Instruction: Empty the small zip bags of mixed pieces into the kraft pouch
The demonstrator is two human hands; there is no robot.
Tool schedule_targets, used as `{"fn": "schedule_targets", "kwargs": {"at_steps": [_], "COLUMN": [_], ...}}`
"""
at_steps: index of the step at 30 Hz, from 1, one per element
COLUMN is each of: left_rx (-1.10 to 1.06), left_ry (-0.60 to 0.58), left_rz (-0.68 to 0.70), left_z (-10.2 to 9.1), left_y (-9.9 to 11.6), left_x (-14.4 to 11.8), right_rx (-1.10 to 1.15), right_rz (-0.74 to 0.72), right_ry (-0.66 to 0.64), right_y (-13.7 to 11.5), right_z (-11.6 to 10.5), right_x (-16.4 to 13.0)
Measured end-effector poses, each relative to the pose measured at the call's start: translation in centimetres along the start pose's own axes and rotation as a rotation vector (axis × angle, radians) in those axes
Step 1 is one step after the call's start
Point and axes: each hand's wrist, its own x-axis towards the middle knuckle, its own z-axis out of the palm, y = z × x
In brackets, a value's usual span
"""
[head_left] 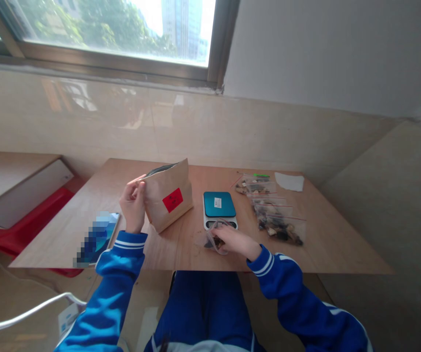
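A: Progress, nearest first?

B: Part-way, I judge. The clear bag [215, 244] at the near side of the table [323, 232] is unfinished: mouth open, dark pieces inside. Right hand [232, 238] reaches in, fingers curled at the mouth; cannot tell whether they grip a piece.

A: Beyond that?

B: The scale [225, 209], directly behind the clear bag; display not readable. To its left, the paper bag [159, 205] stands tilted, mouth open, contents hidden, also unfinished in my judgement. Left hand [134, 205] pinches its upper left edge, thumb against fingers.

A: Anything that looks done?

B: The filled bags [281, 230] right of the scale, overlapping in a row; they appear packed. At their far end, a green strip [261, 175] and a white sheet [289, 181].

A: Counts?

B: Two hands, one open clear bag, one scale, one paper bag with one red label [172, 200]. Filled bags: at least three; overlap prevents an exact figure. One green strip, one white sheet.
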Motion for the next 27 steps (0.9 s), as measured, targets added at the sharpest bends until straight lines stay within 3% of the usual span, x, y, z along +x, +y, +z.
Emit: {"fn": "schedule_targets", "kwargs": {"at_steps": [4,9,14,18,22,27], "left_rx": [0.026,0.240,0.267,0.279,0.304,0.364], "left_ry": [-0.078,-0.258,-0.367,-0.388,-0.334,-0.389], "left_rz": [0.050,0.204,0.264,0.332,0.458,0.510], "left_z": [-0.7,-1.4,-2.0,-2.1,-1.9,-1.5], "left_y": [-0.1,0.7,1.0,1.2,2.2,2.6], "left_x": [-0.5,-0.8,-0.5,-0.3,-0.6,-1.0], "right_rx": [0.043,0.131,0.191,0.188,0.159,0.040], "right_rz": [-0.008,0.005,-0.058,-0.054,-0.032,-0.051], "right_ry": [-0.128,-0.052,0.044,0.032,0.022,-0.090], "right_y": [-0.3,0.2,1.3,1.5,1.1,-0.1], "right_z": [-1.0,-1.3,-0.9,-0.7,-0.8,-1.1], "right_x": [0.3,0.4,0.4,0.6,0.8,0.8]}}
